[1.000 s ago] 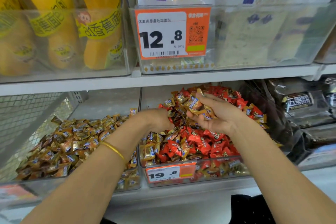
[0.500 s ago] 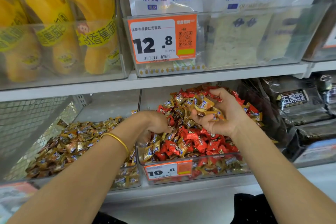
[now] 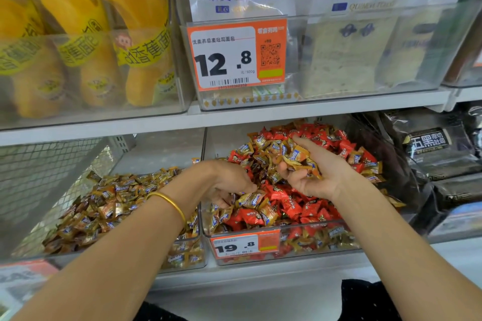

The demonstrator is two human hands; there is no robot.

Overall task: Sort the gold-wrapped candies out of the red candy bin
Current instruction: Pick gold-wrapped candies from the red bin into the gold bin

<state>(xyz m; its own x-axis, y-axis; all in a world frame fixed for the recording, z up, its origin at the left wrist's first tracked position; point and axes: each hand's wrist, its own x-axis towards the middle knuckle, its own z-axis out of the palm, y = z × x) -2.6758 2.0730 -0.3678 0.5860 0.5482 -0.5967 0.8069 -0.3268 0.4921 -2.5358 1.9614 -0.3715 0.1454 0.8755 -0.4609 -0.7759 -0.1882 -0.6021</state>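
Orange price tag (image 3: 245, 243) on red candy bin (image 3: 347, 243) front

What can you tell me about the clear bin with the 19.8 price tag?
The bin is a clear, hard-looking plastic box on the lower shelf, with an orange-and-white price tag reading 19.8 on its front wall. It is heaped above its rim with red candies mixed with gold-wrapped candies. The left hand dips its fingers into the heap; the right hand holds a gold handful above it.
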